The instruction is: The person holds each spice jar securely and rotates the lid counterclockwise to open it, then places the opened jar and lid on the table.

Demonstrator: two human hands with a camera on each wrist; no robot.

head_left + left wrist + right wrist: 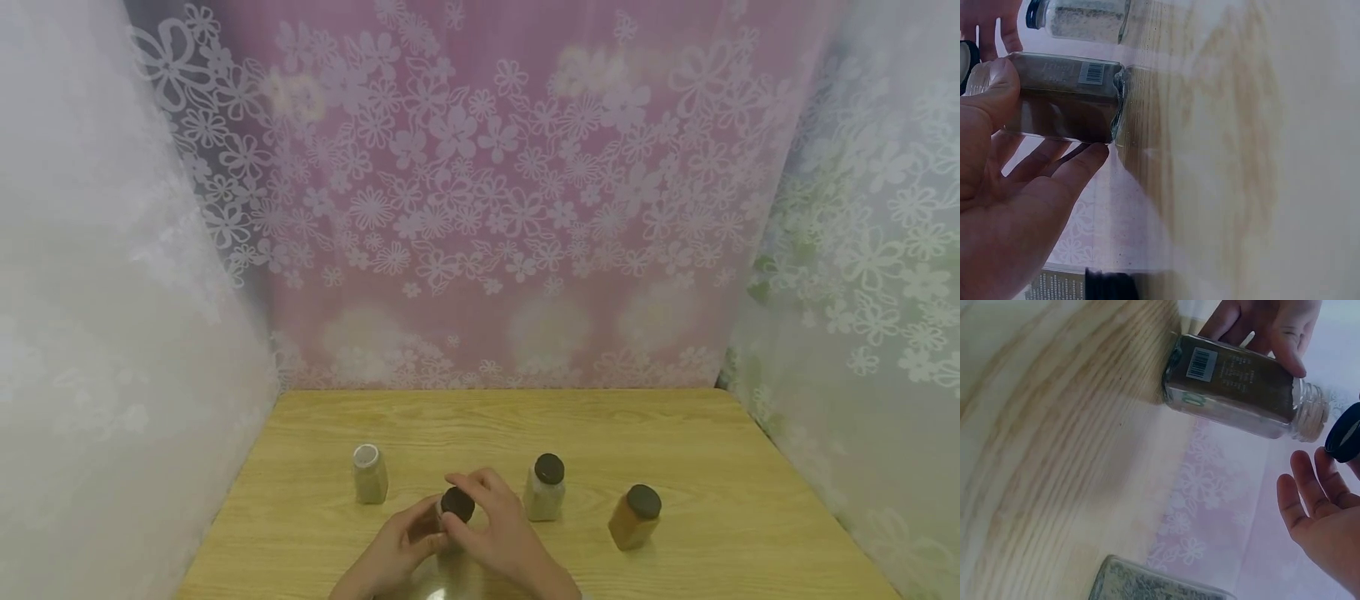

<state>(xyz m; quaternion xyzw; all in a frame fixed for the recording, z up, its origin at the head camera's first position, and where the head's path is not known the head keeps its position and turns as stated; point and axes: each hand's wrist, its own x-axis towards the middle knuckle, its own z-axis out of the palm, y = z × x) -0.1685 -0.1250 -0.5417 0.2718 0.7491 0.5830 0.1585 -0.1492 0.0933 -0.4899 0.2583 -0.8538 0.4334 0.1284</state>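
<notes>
The jar of brown powder (1235, 387) is standing on the table (600, 417), between an uncapped jar (371, 483) and a pale jar (542, 500). On my feed, the left hand (401, 542) is curling its fingers round it; the right hand (502, 533) is pinching the dark lid (1338, 434) just off the mouth, other fingers spreading. I'm favouring a steady base and a level lid. I'm making out a barcode (1201, 364); nearby print is looking too blurred to read.

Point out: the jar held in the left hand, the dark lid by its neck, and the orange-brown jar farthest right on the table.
Held jar (1232, 386): right wrist view, middle of its body.
Dark lid (1339, 434): right wrist view, on its rim.
Orange-brown jar (632, 526): head view, on its body.
</notes>
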